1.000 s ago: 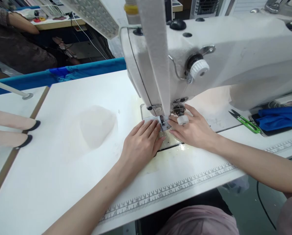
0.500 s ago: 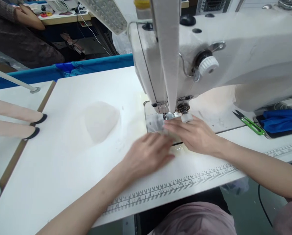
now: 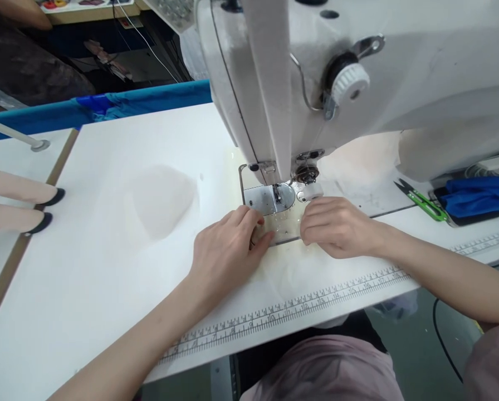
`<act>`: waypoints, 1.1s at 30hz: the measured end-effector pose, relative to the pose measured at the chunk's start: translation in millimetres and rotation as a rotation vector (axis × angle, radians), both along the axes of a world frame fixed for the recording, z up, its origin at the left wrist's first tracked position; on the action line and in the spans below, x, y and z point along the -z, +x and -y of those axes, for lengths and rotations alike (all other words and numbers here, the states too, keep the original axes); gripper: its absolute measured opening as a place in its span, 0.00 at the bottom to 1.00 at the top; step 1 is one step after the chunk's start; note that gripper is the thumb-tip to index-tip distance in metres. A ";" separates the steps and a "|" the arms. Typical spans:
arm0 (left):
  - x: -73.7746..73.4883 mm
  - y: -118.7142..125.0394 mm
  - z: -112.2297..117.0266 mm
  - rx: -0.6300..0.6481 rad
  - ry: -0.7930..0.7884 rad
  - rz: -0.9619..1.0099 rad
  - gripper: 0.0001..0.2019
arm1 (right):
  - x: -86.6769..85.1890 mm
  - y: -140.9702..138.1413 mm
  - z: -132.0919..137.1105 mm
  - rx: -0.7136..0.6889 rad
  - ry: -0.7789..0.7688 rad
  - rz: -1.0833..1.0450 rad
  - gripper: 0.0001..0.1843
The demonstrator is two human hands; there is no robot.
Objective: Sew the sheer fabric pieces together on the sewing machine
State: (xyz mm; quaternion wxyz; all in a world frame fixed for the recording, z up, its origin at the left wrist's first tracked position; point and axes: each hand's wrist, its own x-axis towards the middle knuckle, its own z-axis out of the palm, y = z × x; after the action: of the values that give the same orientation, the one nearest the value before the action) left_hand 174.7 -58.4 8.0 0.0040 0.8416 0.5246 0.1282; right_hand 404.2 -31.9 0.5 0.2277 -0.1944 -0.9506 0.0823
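Observation:
My left hand (image 3: pixel 233 242) rests on the white table at the left front of the needle plate (image 3: pixel 270 199), fingers bent, with a gap between thumb and forefinger. Nothing shows clearly in it. My right hand (image 3: pixel 335 228) is closed, its fingers curled together just right of the plate, below the presser foot (image 3: pixel 277 193). What it may hold is hidden. The white sewing machine (image 3: pixel 245 94) stands over the plate, its white-knobbed thread tension dial (image 3: pixel 350 83) facing me. Between my hands lies a yellowish, shiny patch (image 3: pixel 287 225) of the machine bed.
Green thread snips (image 3: pixel 422 201) lie at right beside a dark tray with blue cloth (image 3: pixel 481 195). A printed ruler (image 3: pixel 291 312) runs along the front edge. Two pale padded posts (image 3: pixel 15 186) stick in from the left. A person (image 3: pixel 24 61) is beyond the blue cloth edge (image 3: pixel 157 97).
My hands have moved apart; the left went left, and the right drew back from the presser foot and curled. The whitish piece over the needle plate no longer shows. The view shifted slightly.

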 end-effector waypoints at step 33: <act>-17.1 4.7 -5.3 0.007 -0.901 0.998 0.05 | -9.5 -24.2 18.7 0.366 -0.866 -0.480 0.05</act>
State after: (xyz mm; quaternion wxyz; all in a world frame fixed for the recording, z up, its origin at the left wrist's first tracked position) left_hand 179.4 -53.1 25.1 0.5972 0.5994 0.4594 0.2703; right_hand 380.0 -50.6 10.0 0.3484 -0.4091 -0.7011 0.4688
